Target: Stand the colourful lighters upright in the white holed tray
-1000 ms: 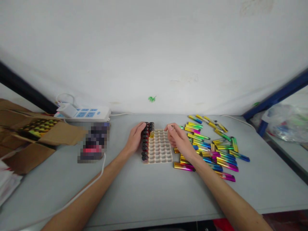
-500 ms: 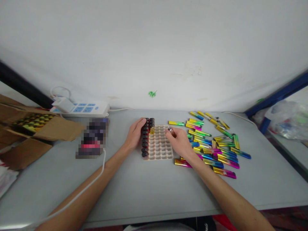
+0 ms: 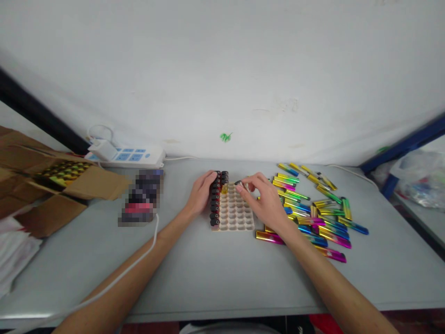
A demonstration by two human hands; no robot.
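Observation:
A pale honeycomb tray (image 3: 236, 215) lies on the table in front of me. Black-topped lighters (image 3: 214, 204) stand upright along its left column, and a few more fill the back of the second column, with a yellow piece (image 3: 224, 189) just in front of them. My left hand (image 3: 200, 192) is closed against the tray's left side, its fingertips at the back-left lighters. Above the tray's back rows, my right hand (image 3: 266, 199) pinches a lighter (image 3: 238, 183); only its dark, silvery end shows. Loose shiny lighters (image 3: 320, 221) in gradient colours spread to the right of that hand.
At the left are an open cardboard box (image 3: 74, 178) of yellow-and-black pieces, a blurred-out dark device (image 3: 141, 197) and a white power strip (image 3: 139, 157). A white cable (image 3: 139, 260) crosses my left forearm. Plastic bags (image 3: 422, 178) lie at the far right, beyond a blue post.
My right hand has moved left over the tray with the lighter, from the right columns toward the filled ones. My left hand stays at the tray's side. The whole view has shifted slightly.

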